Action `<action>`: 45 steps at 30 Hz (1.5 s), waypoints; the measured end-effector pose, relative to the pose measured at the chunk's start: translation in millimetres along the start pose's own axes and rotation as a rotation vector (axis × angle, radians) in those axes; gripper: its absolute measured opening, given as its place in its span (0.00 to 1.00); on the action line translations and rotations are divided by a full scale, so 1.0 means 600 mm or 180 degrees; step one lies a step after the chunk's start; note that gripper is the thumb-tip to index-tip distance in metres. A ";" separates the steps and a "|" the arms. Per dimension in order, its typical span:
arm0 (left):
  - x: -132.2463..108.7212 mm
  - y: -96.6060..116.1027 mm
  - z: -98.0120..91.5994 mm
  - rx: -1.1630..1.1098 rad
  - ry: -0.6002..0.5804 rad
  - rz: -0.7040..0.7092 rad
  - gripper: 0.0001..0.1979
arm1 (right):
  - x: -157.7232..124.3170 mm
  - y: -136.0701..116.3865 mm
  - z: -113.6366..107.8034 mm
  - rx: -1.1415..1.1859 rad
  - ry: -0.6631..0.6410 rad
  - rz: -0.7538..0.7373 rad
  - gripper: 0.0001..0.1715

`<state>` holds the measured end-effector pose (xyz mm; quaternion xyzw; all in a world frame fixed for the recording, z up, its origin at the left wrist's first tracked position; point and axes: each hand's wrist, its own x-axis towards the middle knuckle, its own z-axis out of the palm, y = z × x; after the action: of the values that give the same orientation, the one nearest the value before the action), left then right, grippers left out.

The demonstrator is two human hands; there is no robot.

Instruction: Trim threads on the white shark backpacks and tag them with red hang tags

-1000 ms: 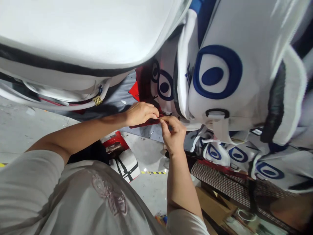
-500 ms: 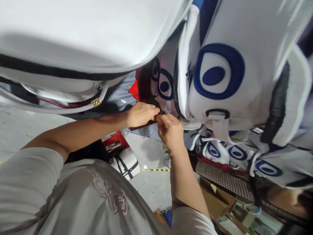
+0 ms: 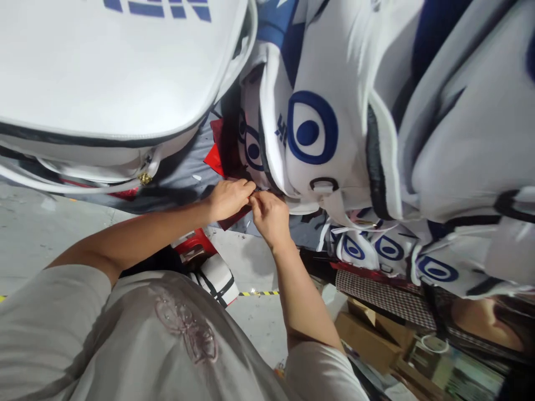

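My left hand [image 3: 228,197] and my right hand [image 3: 270,216] meet fingertip to fingertip at the lower edge of a white bag piece with blue rings [image 3: 309,131]. Both hands are closed in a pinch on something small and dark at that edge, beside a dark red lining piece [image 3: 228,159]. What exactly they pinch is too small to make out. A large white bag with a black stripe [image 3: 112,72] hangs over my left forearm, its gold zipper pull [image 3: 145,179] dangling.
More white pieces with blue rings [image 3: 434,267] are stacked at the right. Below lie a checked cloth [image 3: 384,298], cardboard boxes [image 3: 371,340], a red stool [image 3: 194,245] and a white bag with black straps [image 3: 215,281] on the grey floor [image 3: 29,228].
The view has shifted, so the bags and both hands sit further left in the frame. My hands have drawn closer together and stay pinched at the same edge.
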<state>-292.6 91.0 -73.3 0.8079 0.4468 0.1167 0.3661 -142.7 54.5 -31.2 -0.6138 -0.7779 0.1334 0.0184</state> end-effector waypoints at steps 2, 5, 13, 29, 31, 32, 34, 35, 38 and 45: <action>-0.004 -0.006 0.004 -0.0297 -0.0005 0.0011 0.08 | -0.001 -0.001 0.000 0.0119 0.0003 0.0031 0.11; -0.006 -0.023 0.007 -0.0862 -0.0067 0.0256 0.07 | -0.001 -0.004 -0.001 0.0210 -0.0042 0.0103 0.11; -0.002 -0.030 -0.003 -0.0615 0.0009 0.0279 0.08 | 0.007 -0.011 -0.018 0.0506 -0.0209 0.0280 0.10; 0.005 -0.030 -0.035 -0.0280 -0.0143 0.0128 0.11 | 0.011 -0.029 0.011 0.1481 0.0467 0.1142 0.09; 0.007 -0.028 -0.036 -0.0277 -0.0173 0.0085 0.10 | 0.010 -0.030 0.011 0.1584 0.0509 0.1182 0.09; 0.009 -0.027 -0.036 -0.0296 -0.0225 0.0092 0.10 | 0.010 -0.031 0.011 0.1627 0.0521 0.1203 0.09; 0.011 -0.025 -0.036 -0.0323 -0.0324 0.0080 0.09 | 0.010 -0.033 0.013 0.1682 0.0548 0.1262 0.09; 0.012 -0.024 -0.036 -0.0322 -0.0336 0.0040 0.09 | 0.011 -0.034 0.014 0.1692 0.0565 0.1302 0.09; 0.014 -0.021 -0.036 -0.0320 -0.0274 -0.0139 0.09 | 0.013 -0.036 0.016 0.1694 0.0586 0.1414 0.09; 0.014 -0.023 -0.035 -0.0410 -0.0371 -0.0224 0.09 | 0.023 -0.040 0.012 0.1718 0.0498 0.1556 0.09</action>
<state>-307.3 113.0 -69.0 0.7719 0.4444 0.0851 0.4466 -170.5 61.4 -34.6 -0.7628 -0.5414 0.2869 0.2066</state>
